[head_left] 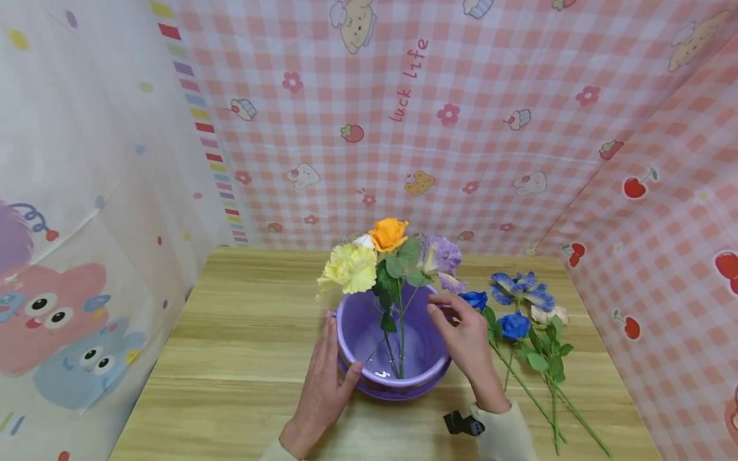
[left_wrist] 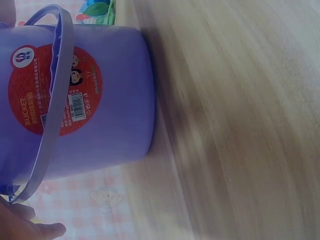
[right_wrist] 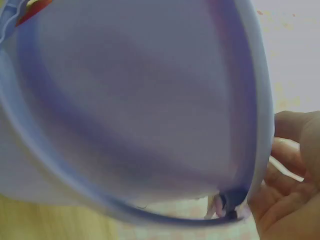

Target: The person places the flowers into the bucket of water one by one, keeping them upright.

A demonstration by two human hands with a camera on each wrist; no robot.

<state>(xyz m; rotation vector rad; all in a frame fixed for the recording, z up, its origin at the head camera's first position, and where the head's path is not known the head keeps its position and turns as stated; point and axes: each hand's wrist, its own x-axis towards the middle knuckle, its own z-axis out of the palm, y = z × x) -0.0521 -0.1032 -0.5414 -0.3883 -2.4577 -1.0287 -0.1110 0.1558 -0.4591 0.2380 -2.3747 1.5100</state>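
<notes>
A purple bucket (head_left: 423, 378) stands on the wooden table, its handle (left_wrist: 59, 100) hanging down across a red label (left_wrist: 30, 90). Inside it lean artificial flowers on long stems: a yellow flower (head_left: 348, 267), an orange rose (head_left: 389, 234), a purple flower (head_left: 441, 255) and a partly hidden white one (head_left: 364, 241). My left hand (head_left: 324, 378) rests along the bucket's left side, fingers straight and thumb at the rim. At the right rim, my right hand (head_left: 464, 336) holds the edge with bent fingers, close to the handle joint (right_wrist: 232, 200).
Right of the bucket lie more stemmed flowers: a blue rose (head_left: 515, 326), another blue rose (head_left: 475, 299), a ruffled blue flower (head_left: 521, 289) and a cream flower (head_left: 549, 315). Patterned cloth (head_left: 438, 147) hangs behind the table (head_left: 254, 307) and at both sides.
</notes>
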